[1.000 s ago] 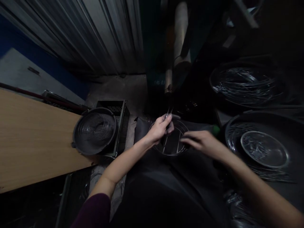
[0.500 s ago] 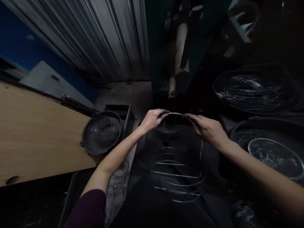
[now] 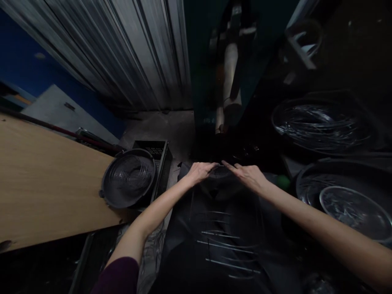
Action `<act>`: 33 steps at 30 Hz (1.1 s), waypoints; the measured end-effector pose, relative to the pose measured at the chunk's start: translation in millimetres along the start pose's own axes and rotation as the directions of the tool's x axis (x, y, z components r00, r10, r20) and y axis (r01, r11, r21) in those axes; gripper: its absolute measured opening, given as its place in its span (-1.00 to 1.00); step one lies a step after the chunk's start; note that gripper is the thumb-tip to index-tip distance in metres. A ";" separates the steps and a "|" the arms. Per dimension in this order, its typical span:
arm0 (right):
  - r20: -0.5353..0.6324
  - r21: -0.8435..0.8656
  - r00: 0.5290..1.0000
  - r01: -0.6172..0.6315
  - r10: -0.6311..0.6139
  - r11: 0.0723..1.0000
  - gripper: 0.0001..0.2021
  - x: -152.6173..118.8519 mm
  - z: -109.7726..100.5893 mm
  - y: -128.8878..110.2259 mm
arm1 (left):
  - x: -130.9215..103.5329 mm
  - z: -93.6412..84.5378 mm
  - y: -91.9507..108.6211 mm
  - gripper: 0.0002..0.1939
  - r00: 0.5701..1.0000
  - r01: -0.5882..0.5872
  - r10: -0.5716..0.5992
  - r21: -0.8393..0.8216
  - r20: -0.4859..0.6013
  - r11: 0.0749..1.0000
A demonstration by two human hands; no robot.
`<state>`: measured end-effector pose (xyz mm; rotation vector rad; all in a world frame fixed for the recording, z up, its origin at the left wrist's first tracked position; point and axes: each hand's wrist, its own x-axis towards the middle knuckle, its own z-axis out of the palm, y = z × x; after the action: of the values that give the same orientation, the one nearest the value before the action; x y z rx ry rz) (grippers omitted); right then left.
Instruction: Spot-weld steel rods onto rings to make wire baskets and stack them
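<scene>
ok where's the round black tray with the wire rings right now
In the head view, the round black tray is on the left, between the wooden board and the dark crate, well left of the left hand.

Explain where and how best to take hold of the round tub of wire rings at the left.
Probably by opposite parts of the tub's rim, from above: it is open-topped, the rings lie inside, and a lug juts out left.

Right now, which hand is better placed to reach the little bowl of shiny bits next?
Probably the right hand: it is nearer the little bowl, which sits on that side. The left hand is farther away.
</scene>
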<state>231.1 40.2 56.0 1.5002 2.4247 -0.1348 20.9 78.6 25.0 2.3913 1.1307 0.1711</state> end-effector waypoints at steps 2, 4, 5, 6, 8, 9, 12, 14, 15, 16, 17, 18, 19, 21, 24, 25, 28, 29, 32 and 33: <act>0.010 0.015 1.000 -0.009 0.009 1.000 -0.41 1.9 -3.1 3.6 | 0.5 -2.3 -5.1 -0.62 1.000 0.001 0.000 0.004 -0.013 1.000; -0.026 0.037 0.999 -0.025 0.026 0.999 -0.40 4.9 -11.8 9.2 | 6.1 -11.6 -8.1 -0.64 0.999 -0.015 0.013 -0.031 -0.052 0.999; -0.063 0.039 0.997 -0.036 0.038 0.999 -0.41 7.2 -18.4 12.6 | 10.9 -19.4 -8.5 -0.65 0.996 -0.028 0.023 -0.057 -0.082 0.998; -0.104 0.032 0.993 -0.052 0.055 0.998 -0.42 10.2 -26.1 16.3 | 17.0 -28.9 -8.3 -0.65 0.993 -0.042 0.033 -0.083 -0.115 0.996; -0.171 0.001 0.980 -0.099 0.098 0.995 -0.45 18.0 -42.7 24.1 | 30.9 -50.4 -7.2 -0.65 0.984 -0.061 0.040 -0.120 -0.172 0.991; -0.185 -0.013 0.976 -0.116 0.112 0.993 -0.46 22.4 -50.4 27.9 | 37.9 -60.9 -6.7 -0.65 0.982 -0.063 0.038 -0.127 -0.185 0.990; -0.177 -0.032 0.978 -0.122 0.114 0.992 -0.48 33.9 -66.3 36.9 | 53.7 -85.1 -5.7 -0.66 0.987 -0.052 0.034 -0.112 -0.158 0.992; -0.183 -0.026 0.976 -0.122 0.115 0.992 -0.49 38.5 -71.1 40.7 | 58.7 -94.2 -5.3 -0.65 0.990 -0.050 0.037 -0.091 -0.136 0.995; -0.189 -0.021 0.975 -0.127 0.121 0.992 -0.50 39.9 -72.4 42.1 | 60.0 -97.1 -5.0 -0.65 0.990 -0.051 0.040 -0.080 -0.132 0.995; -0.190 -0.017 0.973 -0.133 0.128 0.991 -0.51 40.9 -73.3 43.2 | 61.0 -99.1 -4.8 -0.65 0.991 -0.052 0.042 -0.070 -0.130 0.996; -0.186 -0.011 0.973 -0.139 0.135 0.990 -0.53 41.7 -74.0 44.0 | 62.0 -100.6 -4.7 -0.65 0.991 -0.051 0.043 -0.060 -0.125 0.997; -0.179 -0.006 0.974 -0.146 0.142 0.989 -0.54 42.3 -74.5 44.7 | 63.0 -101.5 -4.9 -0.65 0.992 -0.047 0.040 -0.050 -0.122 0.998; -0.171 -0.001 0.974 -0.151 0.148 0.989 -0.55 43.0 -75.0 45.3 | 64.2 -101.9 -5.3 -0.66 0.992 -0.042 0.036 -0.042 -0.120 0.998; -0.165 0.012 0.974 -0.157 0.157 0.987 -0.56 44.5 -75.4 46.5 | 66.9 -101.8 -7.3 -0.65 0.993 -0.036 0.032 -0.038 -0.117 0.999; -0.171 0.027 0.972 -0.158 0.160 0.987 -0.57 46.9 -74.4 48.5 | 69.9 -99.8 -11.6 -0.64 0.992 -0.046 0.040 -0.046 -0.120 0.998; -0.174 0.032 0.972 -0.156 0.159 0.987 -0.57 47.6 -73.8 49.2 | 70.4 -99.1 -12.8 -0.64 0.991 -0.050 0.044 -0.045 -0.122 0.998; -0.186 0.045 0.971 -0.143 0.149 0.989 -0.58 49.6 -71.5 51.8 | 70.4 -97.1 -14.8 -0.65 0.989 -0.057 0.055 -0.006 -0.137 0.998; -0.189 0.047 0.971 -0.138 0.145 0.989 -0.58 50.1 -70.8 52.7 | 70.2 -96.5 -15.0 -0.65 0.988 -0.058 0.059 0.014 -0.143 0.998; -0.191 0.063 0.972 -0.128 0.138 0.990 -0.59 51.8 -68.3 55.5 | 70.3 -94.8 -15.2 -0.65 0.985 -0.052 0.064 0.081 -0.158 0.995; -0.193 0.076 0.972 -0.124 0.137 0.989 -0.59 52.4 -67.4 56.2 | 70.6 -94.2 -15.5 -0.65 0.985 -0.044 0.061 0.105 -0.160 0.993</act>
<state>246.2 126.2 109.2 1.7736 2.4827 -0.0363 26.8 175.4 93.5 2.5369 1.1745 0.3401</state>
